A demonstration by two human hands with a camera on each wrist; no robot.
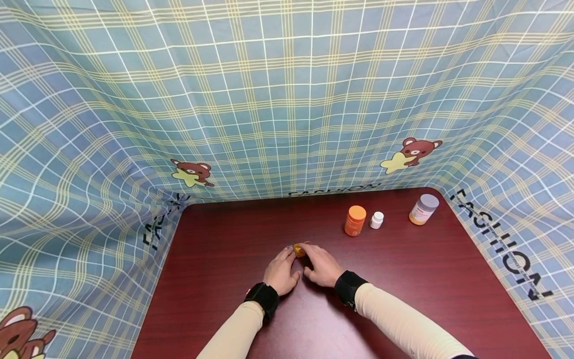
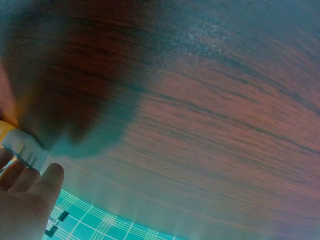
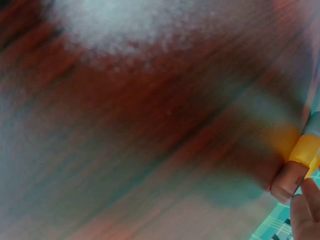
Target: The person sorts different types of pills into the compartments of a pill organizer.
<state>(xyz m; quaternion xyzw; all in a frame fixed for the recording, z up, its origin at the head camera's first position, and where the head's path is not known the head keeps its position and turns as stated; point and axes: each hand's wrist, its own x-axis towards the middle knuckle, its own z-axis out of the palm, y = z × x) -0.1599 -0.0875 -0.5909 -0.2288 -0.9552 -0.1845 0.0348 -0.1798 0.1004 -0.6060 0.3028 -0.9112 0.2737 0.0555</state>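
Note:
In the head view both hands meet mid-table around a small yellow piece, largely hidden by the fingers. The left hand lies to its left, fingers reaching forward and thumb apart from it. From the right, the right hand reaches over with its fingertips against the piece, its thumb also apart. A pale grey ribbed piece touches the left fingers in the left wrist view, with yellow behind it. The right wrist view shows a short row: grey piece, yellow piece, and brown piece beside the right fingertips.
An orange bottle, a small white bottle and a grey-lidded jar stand at the back right of the dark red table. Checked cloth hangs behind and at both sides.

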